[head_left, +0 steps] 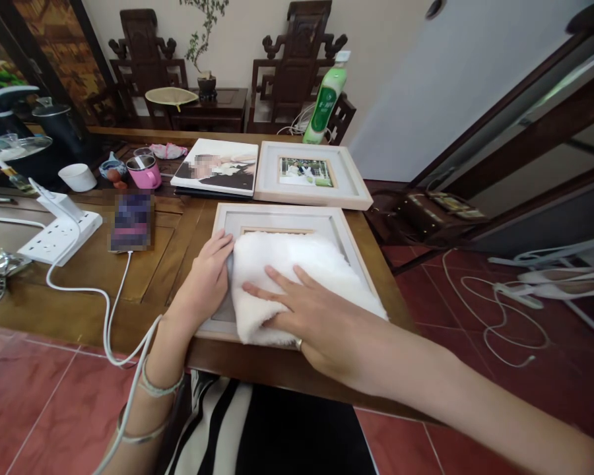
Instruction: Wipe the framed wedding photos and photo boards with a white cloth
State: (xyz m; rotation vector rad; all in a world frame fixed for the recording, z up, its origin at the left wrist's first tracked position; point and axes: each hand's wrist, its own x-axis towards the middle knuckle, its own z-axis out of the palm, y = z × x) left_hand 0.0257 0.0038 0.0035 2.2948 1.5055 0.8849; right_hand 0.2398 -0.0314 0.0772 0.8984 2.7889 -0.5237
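A light wooden picture frame [283,209] with a pale grey mat lies flat at the table's near edge. Over most of its face is spread a fluffy white cloth [317,254], hiding the picture apart from a strip of its top border. My right hand [309,307] presses on the cloth with fingers spread, the thumb sunk into a fold at its lower left. On the left side of the frame, my left hand [210,277] grips the rim, its fingers bent over the wood beside the cloth.
Behind lie another picture frame [359,185] with a photo and a photo album [218,165]; a green bottle [324,102] stands beyond. To the left are a phone [131,221], a power strip [64,231], a pink mug [144,173] and a white cable [106,307] running past my left arm.
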